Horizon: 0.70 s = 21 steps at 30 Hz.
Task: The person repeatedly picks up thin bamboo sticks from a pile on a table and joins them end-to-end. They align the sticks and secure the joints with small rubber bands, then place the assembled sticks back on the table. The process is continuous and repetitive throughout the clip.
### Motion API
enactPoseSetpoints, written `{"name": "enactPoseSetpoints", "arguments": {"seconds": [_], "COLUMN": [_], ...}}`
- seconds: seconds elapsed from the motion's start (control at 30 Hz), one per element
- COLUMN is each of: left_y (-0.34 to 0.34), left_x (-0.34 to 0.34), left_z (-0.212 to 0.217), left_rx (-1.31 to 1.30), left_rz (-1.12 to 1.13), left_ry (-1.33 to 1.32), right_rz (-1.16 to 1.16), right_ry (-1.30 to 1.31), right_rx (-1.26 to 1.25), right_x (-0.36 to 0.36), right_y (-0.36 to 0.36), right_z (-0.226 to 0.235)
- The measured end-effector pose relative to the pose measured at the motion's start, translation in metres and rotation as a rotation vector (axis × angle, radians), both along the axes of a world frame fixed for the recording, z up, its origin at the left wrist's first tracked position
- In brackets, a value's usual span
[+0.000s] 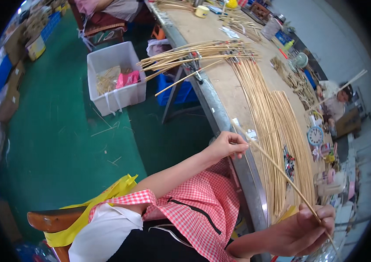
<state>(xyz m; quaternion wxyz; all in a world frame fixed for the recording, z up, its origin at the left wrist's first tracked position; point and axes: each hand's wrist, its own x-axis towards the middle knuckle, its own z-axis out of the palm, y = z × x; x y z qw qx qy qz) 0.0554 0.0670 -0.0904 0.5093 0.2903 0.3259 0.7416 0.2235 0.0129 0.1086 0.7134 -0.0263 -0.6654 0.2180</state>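
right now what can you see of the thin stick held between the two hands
The thin stick is a long, pale tan strip that looks like bamboo or rattan, bare and nearly straight. It runs diagonally above the table edge. The left hand pinches it near its upper end, and the right hand grips it near the lower end, with a short tip poking out past the fingers. It passes over a spread of similar sticks lying on the table.

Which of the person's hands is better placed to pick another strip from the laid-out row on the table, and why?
Probably the left hand: it pinches only the tip of the held bamboo strip beside the row of strips, while the right hand grips it off the table.
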Motion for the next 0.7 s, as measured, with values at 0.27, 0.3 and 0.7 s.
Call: {"name": "enactPoseSetpoints", "arguments": {"seconds": [0.27, 0.3, 0.7], "left_y": [0.01, 0.001, 0.002], "left_x": [0.004, 0.0, -0.007], "left_z": [-0.001, 0.008, 0.002], "left_rx": [0.081, 0.12, -0.017], "left_rz": [-0.024, 0.022, 0.006], "left_ry": [0.073, 0.056, 0.1], "right_rz": [0.342, 0.422, 0.634], "right_ry": [-0.532, -0.627, -1.076], "right_rx": [0.092, 0.075, -0.044], "right_x": [-0.128, -0.161, -0.168], "right_y": [-0.013, -0.011, 0.001], "right_z": [0.01, 0.006, -0.106]}}
